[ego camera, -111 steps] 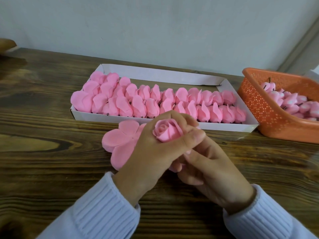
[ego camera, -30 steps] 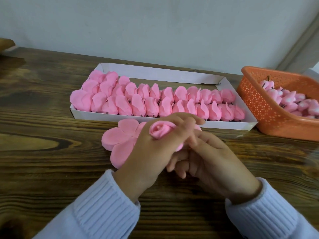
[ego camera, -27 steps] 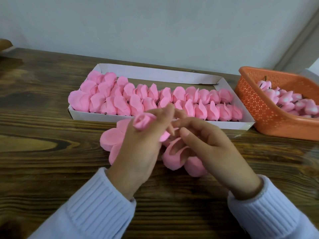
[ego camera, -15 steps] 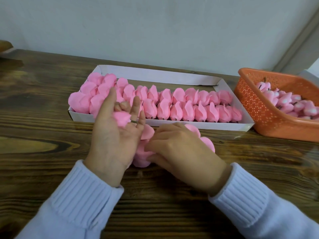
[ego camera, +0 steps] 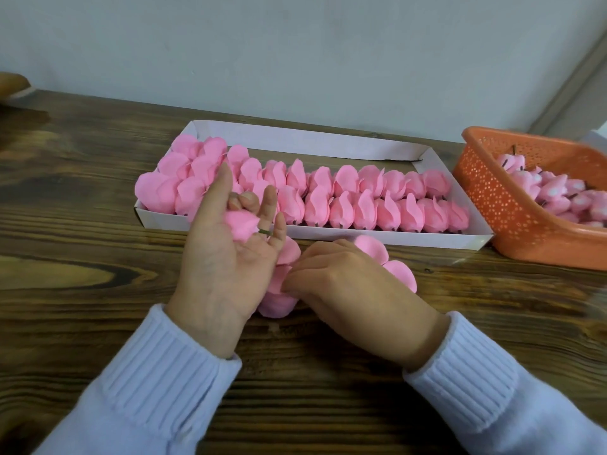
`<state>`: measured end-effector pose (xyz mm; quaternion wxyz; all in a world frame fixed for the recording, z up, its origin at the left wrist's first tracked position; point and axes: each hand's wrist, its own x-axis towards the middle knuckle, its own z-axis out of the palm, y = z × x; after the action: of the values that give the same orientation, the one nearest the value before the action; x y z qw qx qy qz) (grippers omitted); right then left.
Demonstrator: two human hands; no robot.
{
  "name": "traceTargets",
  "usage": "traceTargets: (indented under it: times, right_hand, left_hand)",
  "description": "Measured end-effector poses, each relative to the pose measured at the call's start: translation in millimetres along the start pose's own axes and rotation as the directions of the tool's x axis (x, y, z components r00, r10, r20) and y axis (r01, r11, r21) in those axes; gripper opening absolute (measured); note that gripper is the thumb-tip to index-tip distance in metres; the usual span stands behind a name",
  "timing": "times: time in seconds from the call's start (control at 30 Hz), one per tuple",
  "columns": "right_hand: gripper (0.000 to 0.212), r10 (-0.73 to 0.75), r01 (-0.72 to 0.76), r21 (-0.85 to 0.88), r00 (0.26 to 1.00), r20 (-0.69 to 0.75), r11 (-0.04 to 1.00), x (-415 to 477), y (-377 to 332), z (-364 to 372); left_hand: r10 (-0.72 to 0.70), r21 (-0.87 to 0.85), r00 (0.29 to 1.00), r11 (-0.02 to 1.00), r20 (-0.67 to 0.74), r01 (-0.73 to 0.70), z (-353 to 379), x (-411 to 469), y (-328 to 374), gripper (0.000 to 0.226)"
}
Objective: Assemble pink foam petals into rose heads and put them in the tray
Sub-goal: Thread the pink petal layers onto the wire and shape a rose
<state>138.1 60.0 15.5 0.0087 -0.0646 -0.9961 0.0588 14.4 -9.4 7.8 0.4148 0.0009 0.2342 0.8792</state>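
Dark wooden table [ego camera: 82, 290], pale wall [ego camera: 295, 44], orange perforated basket [ego camera: 492, 208] far right.

Probably a small handicraft workspace: a dark wood-grain table [ego camera: 82, 290] against a pale wall [ego camera: 295, 54], a white cardboard tray [ego camera: 328, 144] packed with pink foam rose heads [ego camera: 345, 198], an orange perforated plastic basket [ego camera: 492, 205] holding more.

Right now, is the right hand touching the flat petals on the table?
Touching. The head view shows the right hand lying over the flat petals, fingertips curled onto their edge; the left hand holds a rose bud.
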Motion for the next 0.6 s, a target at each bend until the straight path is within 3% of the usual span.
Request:
traceTargets:
  times: [0.6]
  right_hand:
    - [0.015,-0.027,0.037,0.108,0.995,-0.094,0.993,2.4,3.4,8.7]
  left_hand:
    - [-0.013,0.012,0.999,1.000,0.034,0.012,-0.5,-0.7,-0.8,0.029]
